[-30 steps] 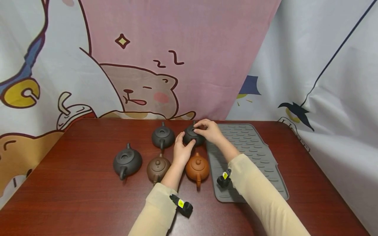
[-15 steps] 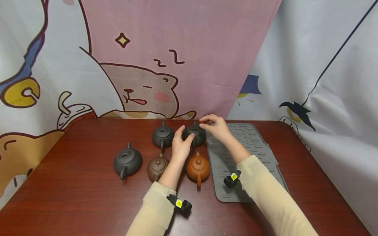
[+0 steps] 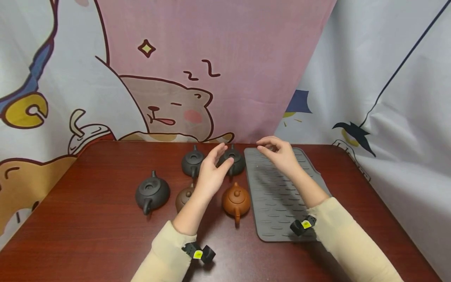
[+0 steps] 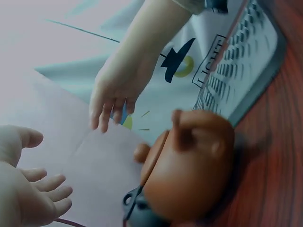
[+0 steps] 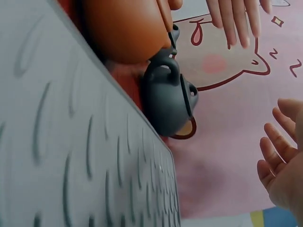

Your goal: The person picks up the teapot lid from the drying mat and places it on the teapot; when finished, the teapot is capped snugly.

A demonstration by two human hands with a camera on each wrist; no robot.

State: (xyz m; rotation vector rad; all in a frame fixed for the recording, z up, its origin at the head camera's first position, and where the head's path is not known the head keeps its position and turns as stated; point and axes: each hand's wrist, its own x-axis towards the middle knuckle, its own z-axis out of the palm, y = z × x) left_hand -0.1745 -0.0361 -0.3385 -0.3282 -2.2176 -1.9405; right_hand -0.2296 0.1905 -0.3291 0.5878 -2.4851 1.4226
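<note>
Five small teapots stand on the red-brown table. My left hand hovers with straight fingers just left of the back right dark teapot and holds nothing. My right hand floats over the far end of the grey ribbed mat, fingers loosely bent and empty. The orange teapot sits in front, beside the mat's left edge. In the right wrist view the dark teapot stands at the mat edge. The left wrist view shows the orange teapot up close.
Another dark teapot stands at the back, a larger dark grey one at the left, and a brown one is half hidden by my left forearm. A cartoon curtain hangs behind the table.
Both hands have let go of the back right dark teapot. The right hand has moved right over the mat; the left has lifted and pulled back a little. The teapot stays put.
</note>
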